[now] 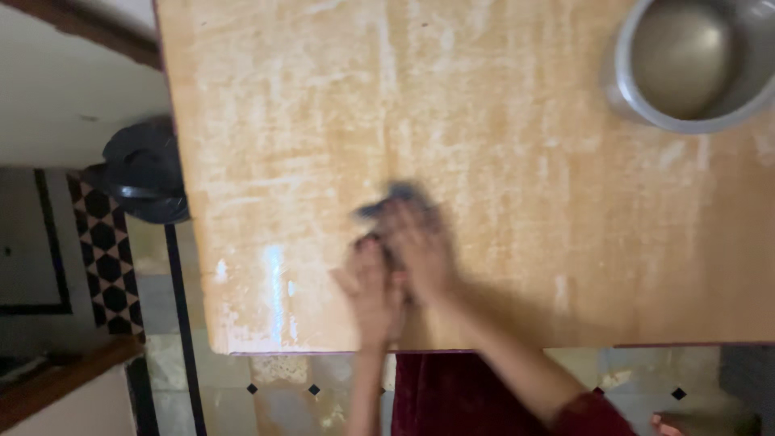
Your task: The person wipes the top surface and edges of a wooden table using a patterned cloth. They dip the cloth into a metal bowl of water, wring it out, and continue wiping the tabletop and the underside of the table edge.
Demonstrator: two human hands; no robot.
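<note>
Both of my hands are together on a tan wooden table, near its front edge, and both are blurred by motion. My right hand presses on a dark grey cloth, of which only a corner shows past the fingers. My left hand lies against the right hand, just beside the cloth. The tabletop around them carries pale streaks and a wet shine to the left.
A round metal pot holding murky liquid stands at the table's far right corner. Left of the table a dark bag-like bundle sits on the patterned tiled floor. A dark red garment shows below the table edge.
</note>
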